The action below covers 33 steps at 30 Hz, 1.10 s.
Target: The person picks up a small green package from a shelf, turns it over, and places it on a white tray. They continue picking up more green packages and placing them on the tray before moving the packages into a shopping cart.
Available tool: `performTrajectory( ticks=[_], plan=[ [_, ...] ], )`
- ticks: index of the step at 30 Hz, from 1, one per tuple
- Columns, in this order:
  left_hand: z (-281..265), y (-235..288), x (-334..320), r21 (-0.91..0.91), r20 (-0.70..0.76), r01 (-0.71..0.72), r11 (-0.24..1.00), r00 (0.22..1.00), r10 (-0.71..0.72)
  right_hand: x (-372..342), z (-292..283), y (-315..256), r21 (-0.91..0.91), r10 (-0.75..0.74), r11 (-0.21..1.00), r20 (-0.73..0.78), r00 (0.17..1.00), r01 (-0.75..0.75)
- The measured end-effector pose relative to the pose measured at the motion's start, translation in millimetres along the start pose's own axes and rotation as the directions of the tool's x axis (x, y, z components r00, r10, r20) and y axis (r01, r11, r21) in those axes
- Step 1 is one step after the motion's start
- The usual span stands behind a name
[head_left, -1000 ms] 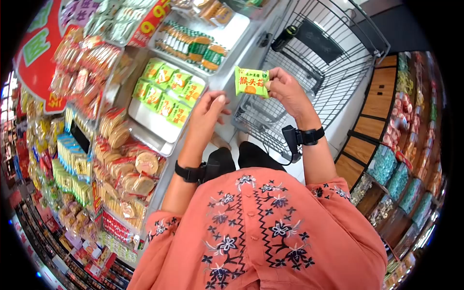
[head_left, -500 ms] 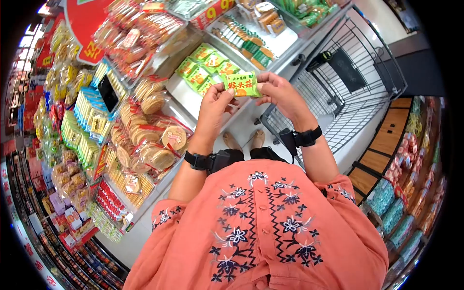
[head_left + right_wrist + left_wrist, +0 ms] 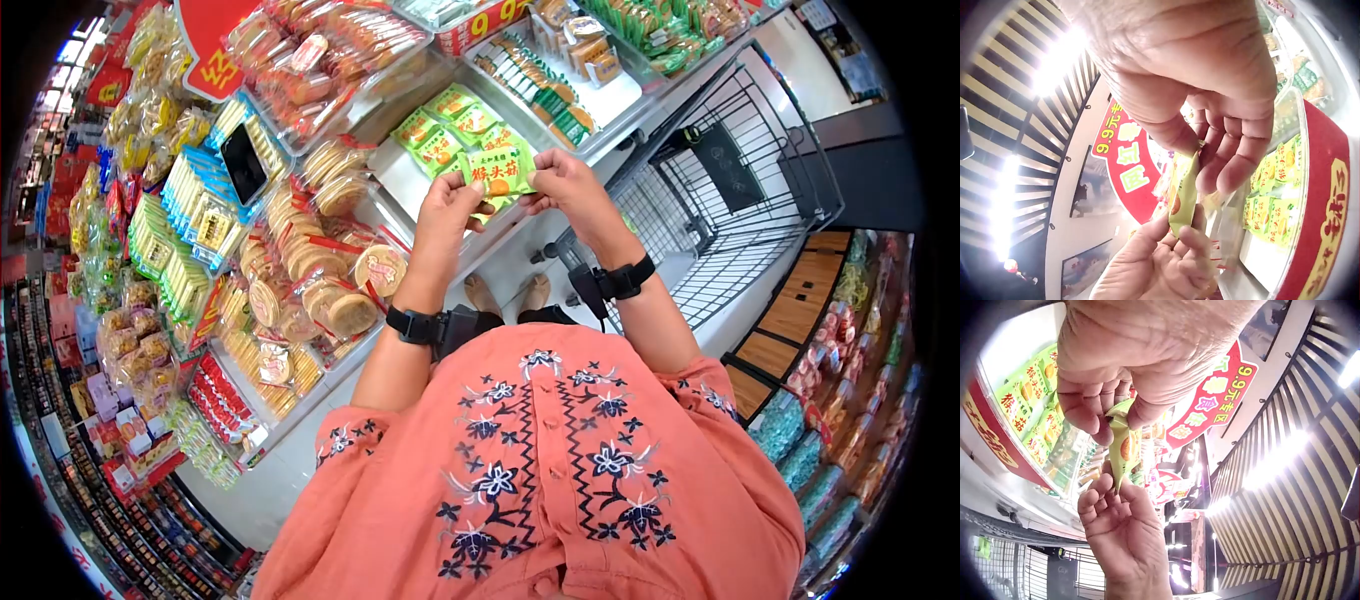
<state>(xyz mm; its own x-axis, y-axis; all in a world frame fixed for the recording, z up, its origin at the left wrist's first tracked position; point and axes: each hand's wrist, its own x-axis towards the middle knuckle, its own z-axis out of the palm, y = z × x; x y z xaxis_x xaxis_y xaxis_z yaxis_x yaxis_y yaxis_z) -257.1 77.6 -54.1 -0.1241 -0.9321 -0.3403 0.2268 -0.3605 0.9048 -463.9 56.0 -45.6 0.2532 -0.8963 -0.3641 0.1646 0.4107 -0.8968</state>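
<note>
A small green snack packet (image 3: 503, 172) with red lettering is stretched between both hands in front of the body. My left hand (image 3: 450, 215) pinches its left end between thumb and fingers. The opposite end is pinched by my right hand (image 3: 578, 197). In the left wrist view the packet (image 3: 1124, 447) appears edge-on, with the left hand (image 3: 1129, 356) above and the right hand (image 3: 1127, 540) below. Behind it, matching green packets (image 3: 440, 150) lie in a white display tray (image 3: 398, 180).
A wire shopping cart (image 3: 740, 225) stands to the right, near the display. At left are bagged round crackers (image 3: 340, 305) and a dark phone-like screen (image 3: 243, 165) among blue packets. Packaged biscuits (image 3: 555, 110) fill part of the tray beyond. Wooden-fronted shelves (image 3: 790, 310) line the far right.
One second ago only the right hand held the packet, with the left hand apart. The left hand has since taken hold of its other end. The head view has shifted, with the display now further right.
</note>
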Motion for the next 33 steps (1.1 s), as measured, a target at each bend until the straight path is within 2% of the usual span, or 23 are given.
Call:
performTrajectory(
  ticks=[7, 15, 25, 33],
  plan=[
    [-2.3, 0.2, 0.9, 0.014, -0.009, -0.026, 1.000, 1.000, 0.026, 8.8, 3.7, 6.9, -0.086, -0.047, 0.995, -0.049, 0.998, 0.043],
    [-4.2, 0.2, 4.2, 0.087, -0.011, 0.044, 0.995, 0.999, -0.043, 12.3, 6.4, 15.3, -0.124, -0.047, 0.991, -0.052, 0.998, 0.040],
    [-5.3, -2.0, 22.4, 0.134, -0.017, 0.031, 0.990, 0.999, -0.029, 18.7, 1.1, 18.9, -0.123, -0.050, 0.992, -0.072, 0.996, 0.041],
    [-11.7, 0.4, 34.6, 0.093, -0.035, 0.043, 0.995, 0.999, -0.040, 22.7, -1.4, 20.8, -0.066, -0.045, 0.997, -0.105, 0.994, 0.038]
  ],
)
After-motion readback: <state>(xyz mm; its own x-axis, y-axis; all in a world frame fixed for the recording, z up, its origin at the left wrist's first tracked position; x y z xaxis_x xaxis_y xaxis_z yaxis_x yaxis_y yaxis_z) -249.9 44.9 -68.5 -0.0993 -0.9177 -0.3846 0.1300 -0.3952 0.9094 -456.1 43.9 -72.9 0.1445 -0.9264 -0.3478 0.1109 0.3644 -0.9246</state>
